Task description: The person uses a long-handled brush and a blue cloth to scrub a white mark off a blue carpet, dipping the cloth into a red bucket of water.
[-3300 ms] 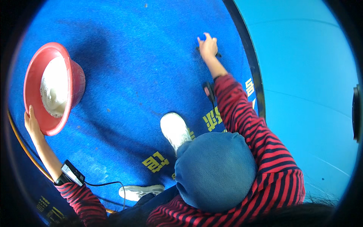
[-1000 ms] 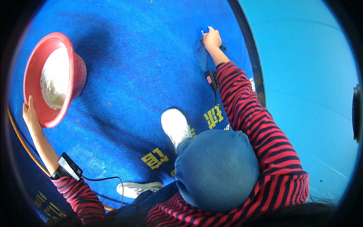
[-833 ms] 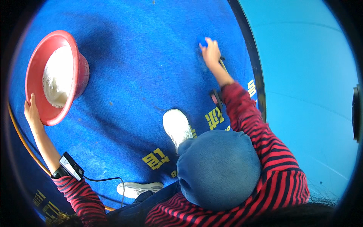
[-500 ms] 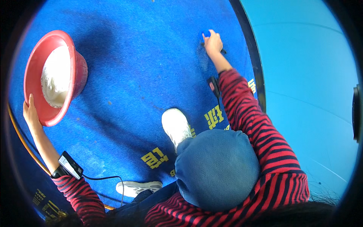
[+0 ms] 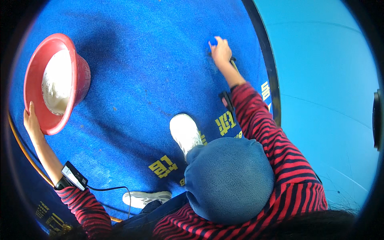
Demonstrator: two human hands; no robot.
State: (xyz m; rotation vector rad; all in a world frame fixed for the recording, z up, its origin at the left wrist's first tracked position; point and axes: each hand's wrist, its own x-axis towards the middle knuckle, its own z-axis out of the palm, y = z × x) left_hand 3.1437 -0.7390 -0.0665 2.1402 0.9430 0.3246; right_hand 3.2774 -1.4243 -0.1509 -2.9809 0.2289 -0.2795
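Note:
At the left, my left hand grips the near rim of a red plastic basin, thumb over the edge and the other fingers hidden. The basin leans on its side toward the left, with white, foamy liquid in it. My right hand is stretched far forward, low over the blue carpet. Its fingers are curled round a small blue object, mostly covered by the hand, with dark bits showing beside it; its kind cannot be made out.
My bent knee and two white shoes take up the lower middle. A light blue wall with a dark base strip bounds the right side. An orange hose curves along the left. Devices with cables sit at both wrists.
My right hand, with the blue object, has moved slightly left and nearer to me. The basin and my left hand have shifted barely at all.

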